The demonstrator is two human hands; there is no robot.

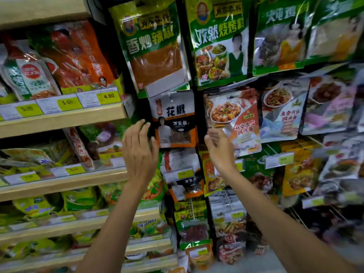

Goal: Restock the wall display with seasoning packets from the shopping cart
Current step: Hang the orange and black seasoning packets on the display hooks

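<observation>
My left hand (138,152), fingers loosely spread, just left of the hanging packet (175,123), my right hand (219,152) likewise just right, both holding nothing

1 head view, forward, close against the wall display (199,123)

Glossy plastic seasoning packets (174,119); pale matt wood-look shelf edges (63,117); paper price labels (109,96)
</observation>
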